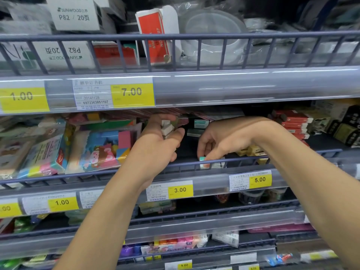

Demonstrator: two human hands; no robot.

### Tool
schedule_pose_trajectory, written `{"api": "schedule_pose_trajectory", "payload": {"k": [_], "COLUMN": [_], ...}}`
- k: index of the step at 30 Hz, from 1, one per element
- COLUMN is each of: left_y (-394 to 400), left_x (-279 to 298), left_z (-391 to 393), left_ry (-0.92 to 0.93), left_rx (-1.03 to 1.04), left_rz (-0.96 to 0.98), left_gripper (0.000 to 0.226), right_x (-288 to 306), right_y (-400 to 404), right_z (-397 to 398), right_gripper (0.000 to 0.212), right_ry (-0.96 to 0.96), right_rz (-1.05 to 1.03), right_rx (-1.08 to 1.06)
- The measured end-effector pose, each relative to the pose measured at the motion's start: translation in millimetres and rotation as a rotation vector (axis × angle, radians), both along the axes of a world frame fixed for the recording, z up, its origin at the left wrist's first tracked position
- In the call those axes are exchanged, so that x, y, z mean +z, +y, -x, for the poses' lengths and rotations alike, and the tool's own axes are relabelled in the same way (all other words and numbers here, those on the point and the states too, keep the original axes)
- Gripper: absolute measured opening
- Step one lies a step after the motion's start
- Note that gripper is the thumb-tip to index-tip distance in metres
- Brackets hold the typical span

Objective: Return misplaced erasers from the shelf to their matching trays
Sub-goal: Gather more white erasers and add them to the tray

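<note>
Reaching in from the bottom of the frame, the left hand (155, 141) sits at centre with fingers and thumb curled round a small stack of white erasers (167, 128) just under the upper shelf's edge. Right of centre, the right hand (218, 141) points down, its fingertips (202, 155) pinching a teal-and-white eraser (203, 159) at the blue wire rail (243, 159). Yellowish erasers (251, 151) lie just right of that hand.
</note>
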State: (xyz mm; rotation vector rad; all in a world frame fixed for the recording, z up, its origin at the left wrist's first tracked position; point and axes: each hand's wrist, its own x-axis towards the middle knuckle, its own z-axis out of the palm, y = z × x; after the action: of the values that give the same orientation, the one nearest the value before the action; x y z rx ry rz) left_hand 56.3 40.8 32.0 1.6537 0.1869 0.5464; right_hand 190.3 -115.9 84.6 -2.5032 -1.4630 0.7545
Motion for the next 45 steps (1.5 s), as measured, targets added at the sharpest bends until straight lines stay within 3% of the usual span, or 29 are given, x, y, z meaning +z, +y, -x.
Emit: {"api": "schedule_pose_trajectory", "payload": {"k": [3,5,9,11,15,20,22,26,30,33,37,41,45], "left_y": [-0.4,0.7,0.3,-1.9,-4.4,-3.3,-2.7,-2.9,-2.1,-1.3,0.0,0.1,0.4], "left_x": [2.3,4.1,9.3,11.9,17.2,15.3,14.2,14.0,10.9,10.4,11.0,11.5,11.9], "left_z": [1.1,2.4,7.9,10.3,13.9,14.2,12.6,11.7,8.3,7.8,8.5,9.4,9.5], "left_ry": [0.015,0.03,0.079,0.102,0.128,0.107,0.095,0.083,0.067,0.074,0.082,0.083,0.074], "left_rx": [0.002,-0.012,-0.031,-0.061,-0.127,-0.171,-0.144,-0.112,-0.103,-0.088,-0.089,-0.097,-0.092], "left_rz": [0.019,0.029,-0.018,-0.043,-0.094,-0.136,-0.124,-0.048,0.026,0.029,0.013,0.001,0.011], "left_gripper": [0.027,0.033,0.07,0.079,0.053,0.029,0.031,0.031,0.031,0.03,0.029,0.028,0.028], "right_x": [-1.6,-2.6,-5.3,-8.5,-7.9,-7.3,-3.0,6.7,-2.3,-6.9,-5.7,1.9,-4.8], "right_y": [-3.5,-6.3,-10.4,-7.7,-0.9,-2.3,-8.2,-25.2,-23.5,-19.8,-19.2,-22.3,-19.2], "right_z": [0.2,-0.2,8.9,15.8,24.0,23.4,13.6,-10.1,-11.8,-8.6,-6.1,-1.8,1.6], "right_gripper": [0.013,0.012,0.029,0.033,0.016,0.013,0.013,0.009,0.03,0.041,0.038,0.038,0.035], "right_ry": [-0.01,0.032,0.59,0.706,0.521,0.605,0.512,-0.107,-0.382,-0.487,-0.564,-0.412,-0.647], "right_rz": [-0.126,-0.353,-0.816,-0.916,-0.88,-0.855,-0.776,-0.387,-0.109,0.021,0.089,-0.014,0.092], "right_rx": [-0.053,-0.163,-0.316,-0.308,-0.18,-0.15,-0.231,-0.407,-0.326,-0.271,-0.227,-0.237,-0.25]}}
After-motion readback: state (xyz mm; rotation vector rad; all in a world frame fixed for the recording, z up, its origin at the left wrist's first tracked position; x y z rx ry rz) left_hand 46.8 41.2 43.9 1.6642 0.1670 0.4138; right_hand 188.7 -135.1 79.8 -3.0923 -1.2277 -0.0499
